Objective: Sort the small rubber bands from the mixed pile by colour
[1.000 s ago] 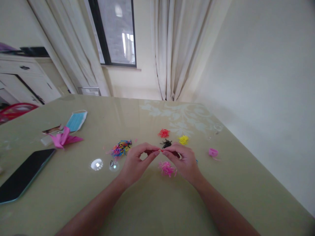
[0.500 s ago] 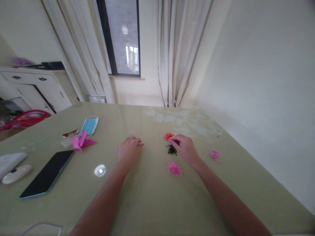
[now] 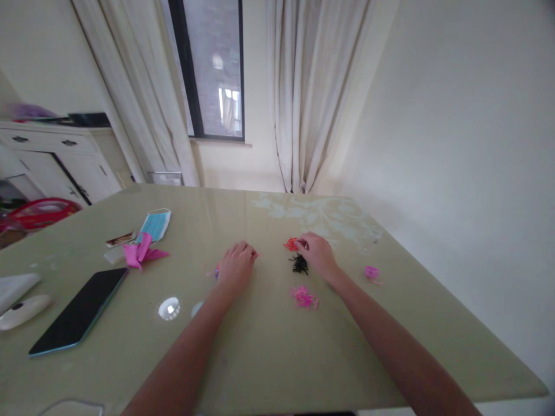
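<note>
My left hand point(image 3: 237, 268) rests low over the table, its fingers closed, with a small reddish strand point(image 3: 257, 255) showing at the fingertips. Behind its wrist side, a little heap of coloured bits point(image 3: 217, 270) is partly hidden by the hand. My right hand point(image 3: 319, 255) pinches at the right edge of a small pile of red strands point(image 3: 290, 244); what lies between its fingertips is too small to make out. Just below those fingers is a pile of short black strands point(image 3: 299, 264). Nearer to me lies a pile of pink strands point(image 3: 304, 297).
A pink ribbon roll point(image 3: 372, 273) lies to the right. On the left are a blue face mask point(image 3: 155, 224), a folded pink piece point(image 3: 141, 252), a dark tablet or phone point(image 3: 80, 312) and a white mouse point(image 3: 26, 312). A shiny round spot point(image 3: 169, 308) shows on the table point(image 3: 269, 358).
My left hand has shifted slightly right, uncovering some coloured bits beside it. My right hand has moved a little left and up, closer to the red strands. The whole view has shifted slightly.
</note>
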`<act>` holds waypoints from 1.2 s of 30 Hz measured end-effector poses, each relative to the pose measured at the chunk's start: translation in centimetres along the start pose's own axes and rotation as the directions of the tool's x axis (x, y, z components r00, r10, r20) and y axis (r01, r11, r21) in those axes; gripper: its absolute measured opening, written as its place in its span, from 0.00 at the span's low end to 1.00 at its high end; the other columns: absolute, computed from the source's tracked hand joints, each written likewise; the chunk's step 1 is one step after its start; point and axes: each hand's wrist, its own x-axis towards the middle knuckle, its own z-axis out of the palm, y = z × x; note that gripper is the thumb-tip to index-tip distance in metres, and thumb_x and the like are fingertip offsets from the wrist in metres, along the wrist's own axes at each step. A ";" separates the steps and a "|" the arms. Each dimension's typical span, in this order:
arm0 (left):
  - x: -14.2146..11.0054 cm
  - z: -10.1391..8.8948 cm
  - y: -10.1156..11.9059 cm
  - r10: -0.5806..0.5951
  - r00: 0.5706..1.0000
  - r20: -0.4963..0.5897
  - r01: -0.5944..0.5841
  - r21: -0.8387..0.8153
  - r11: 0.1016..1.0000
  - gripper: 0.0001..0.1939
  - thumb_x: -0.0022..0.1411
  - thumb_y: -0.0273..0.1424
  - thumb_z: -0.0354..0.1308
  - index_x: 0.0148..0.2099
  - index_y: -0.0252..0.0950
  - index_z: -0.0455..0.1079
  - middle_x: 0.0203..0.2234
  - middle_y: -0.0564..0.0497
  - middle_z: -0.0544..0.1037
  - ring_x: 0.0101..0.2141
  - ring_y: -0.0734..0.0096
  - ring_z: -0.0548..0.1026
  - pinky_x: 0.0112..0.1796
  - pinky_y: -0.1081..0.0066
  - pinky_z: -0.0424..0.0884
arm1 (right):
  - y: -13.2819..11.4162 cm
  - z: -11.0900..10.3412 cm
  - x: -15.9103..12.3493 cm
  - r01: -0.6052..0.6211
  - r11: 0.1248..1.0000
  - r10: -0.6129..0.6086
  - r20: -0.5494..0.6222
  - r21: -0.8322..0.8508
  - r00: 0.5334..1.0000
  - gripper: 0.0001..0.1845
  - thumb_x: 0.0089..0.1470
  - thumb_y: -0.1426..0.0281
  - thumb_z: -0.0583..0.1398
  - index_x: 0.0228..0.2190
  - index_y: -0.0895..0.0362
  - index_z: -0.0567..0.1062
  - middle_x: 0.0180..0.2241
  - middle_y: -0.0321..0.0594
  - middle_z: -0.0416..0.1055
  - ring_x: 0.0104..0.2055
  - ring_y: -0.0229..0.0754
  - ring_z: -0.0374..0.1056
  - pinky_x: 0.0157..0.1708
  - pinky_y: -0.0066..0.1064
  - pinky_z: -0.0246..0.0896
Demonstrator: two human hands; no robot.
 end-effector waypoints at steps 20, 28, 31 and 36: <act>-2.7 -0.4 5.1 0.204 0.944 -0.261 -0.320 -0.565 0.761 0.05 0.72 0.30 0.59 0.42 0.39 0.76 0.38 0.49 0.79 0.40 0.68 0.77 0.41 0.71 0.72 | -2.1 -1.1 -7.0 0.112 0.809 -0.121 -0.024 0.577 0.992 0.11 0.61 0.61 0.68 0.36 0.56 0.84 0.27 0.37 0.73 0.26 0.37 0.63 0.26 0.29 0.57; -3.2 -0.7 5.4 0.188 0.951 -0.247 -0.298 -0.553 0.778 0.07 0.73 0.32 0.57 0.44 0.39 0.76 0.40 0.48 0.79 0.39 0.69 0.76 0.41 0.71 0.73 | -2.2 -2.3 -7.0 0.151 0.780 -0.152 -0.050 0.607 0.987 0.11 0.62 0.60 0.68 0.35 0.54 0.86 0.27 0.38 0.75 0.27 0.38 0.64 0.27 0.30 0.57; -2.6 -0.7 4.3 0.095 0.976 -0.198 -0.184 -0.505 0.843 0.08 0.73 0.33 0.56 0.48 0.40 0.77 0.42 0.49 0.78 0.34 0.71 0.74 0.39 0.69 0.73 | -1.9 -3.1 -6.8 0.134 0.742 -0.131 -0.054 0.656 0.990 0.11 0.60 0.59 0.69 0.35 0.53 0.87 0.29 0.40 0.78 0.29 0.40 0.68 0.28 0.31 0.60; -1.4 -0.1 0.8 -0.015 0.999 -0.047 0.007 -0.172 0.985 0.13 0.71 0.33 0.56 0.53 0.37 0.77 0.47 0.43 0.80 0.47 0.54 0.76 0.49 0.56 0.71 | -0.9 -4.3 -6.4 0.083 0.694 -0.070 -0.047 0.715 0.996 0.12 0.60 0.56 0.69 0.35 0.51 0.87 0.32 0.43 0.81 0.33 0.43 0.73 0.34 0.33 0.65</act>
